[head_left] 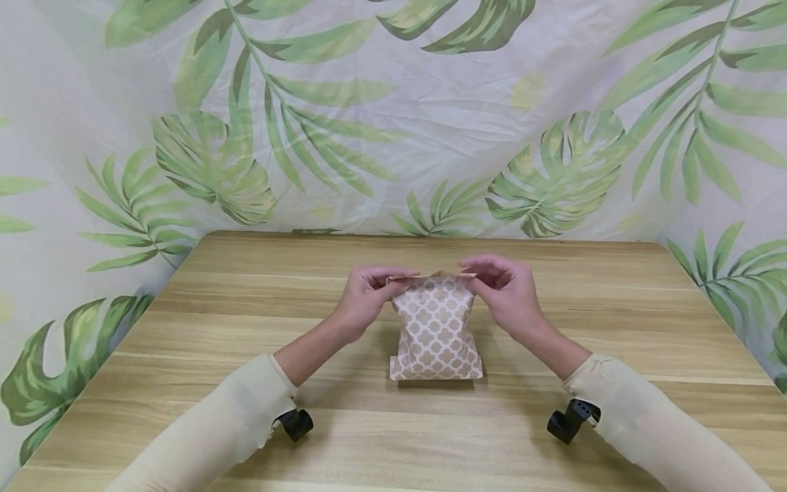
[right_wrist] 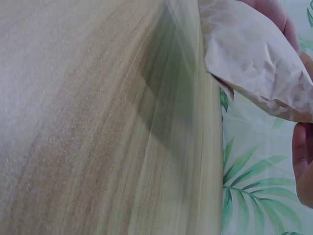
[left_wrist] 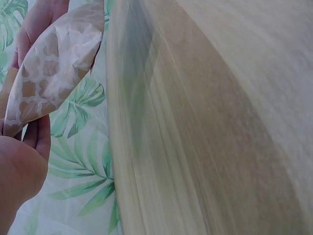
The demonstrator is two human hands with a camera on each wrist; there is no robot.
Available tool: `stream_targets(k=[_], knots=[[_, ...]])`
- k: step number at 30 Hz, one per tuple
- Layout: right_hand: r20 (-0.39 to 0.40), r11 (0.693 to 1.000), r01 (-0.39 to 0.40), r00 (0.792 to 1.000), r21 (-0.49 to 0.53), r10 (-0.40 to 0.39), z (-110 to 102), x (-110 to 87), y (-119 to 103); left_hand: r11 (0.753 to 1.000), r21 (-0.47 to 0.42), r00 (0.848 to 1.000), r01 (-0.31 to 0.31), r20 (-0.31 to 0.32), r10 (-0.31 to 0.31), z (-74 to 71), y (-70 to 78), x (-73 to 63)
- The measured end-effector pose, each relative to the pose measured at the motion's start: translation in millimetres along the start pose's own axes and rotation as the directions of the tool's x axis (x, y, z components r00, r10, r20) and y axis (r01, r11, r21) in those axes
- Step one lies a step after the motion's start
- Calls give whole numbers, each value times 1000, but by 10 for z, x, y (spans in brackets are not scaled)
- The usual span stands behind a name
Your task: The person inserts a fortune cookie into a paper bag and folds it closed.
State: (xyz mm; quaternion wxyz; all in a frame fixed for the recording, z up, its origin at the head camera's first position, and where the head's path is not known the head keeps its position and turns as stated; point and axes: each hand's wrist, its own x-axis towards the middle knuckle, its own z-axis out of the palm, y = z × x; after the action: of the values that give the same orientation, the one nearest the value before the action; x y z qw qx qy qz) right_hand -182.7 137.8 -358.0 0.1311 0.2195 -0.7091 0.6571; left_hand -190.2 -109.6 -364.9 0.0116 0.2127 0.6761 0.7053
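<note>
A brown paper bag [head_left: 438, 331] with a white quatrefoil lattice pattern is held upright by its top edge, in the middle of the head view. Its sides bulge a little, and what it holds is hidden. My left hand [head_left: 367, 297] pinches the top left corner between thumb and fingers. At the opposite top corner, my right hand [head_left: 509, 294] pinches the edge with the thumb on the near side. The left wrist view shows the crinkled paper bag [left_wrist: 54, 63] beside the left hand [left_wrist: 22, 166]. In the right wrist view the paper bag [right_wrist: 254, 58] reaches to the right hand [right_wrist: 304, 166].
The wood-grain table [head_left: 246, 301] spreads beneath the hands, its back edge meeting a leaf-print cloth [head_left: 443, 137]. A black wrist camera [head_left: 296, 424] sits under the left sleeve, and another black camera [head_left: 567, 420] under the right sleeve.
</note>
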Motion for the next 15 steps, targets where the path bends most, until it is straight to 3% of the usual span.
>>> stream_targets(k=[7, 15], knots=[[9, 1000, -4, 1000, -13, 4, -13, -11, 1, 996, 58, 998, -63, 27, 62, -27, 12, -3], [10, 1000, 7, 1000, -9, -7, -22, -26, -23, 991, 47, 990, -123, 70, 120, -35, 5, -9]])
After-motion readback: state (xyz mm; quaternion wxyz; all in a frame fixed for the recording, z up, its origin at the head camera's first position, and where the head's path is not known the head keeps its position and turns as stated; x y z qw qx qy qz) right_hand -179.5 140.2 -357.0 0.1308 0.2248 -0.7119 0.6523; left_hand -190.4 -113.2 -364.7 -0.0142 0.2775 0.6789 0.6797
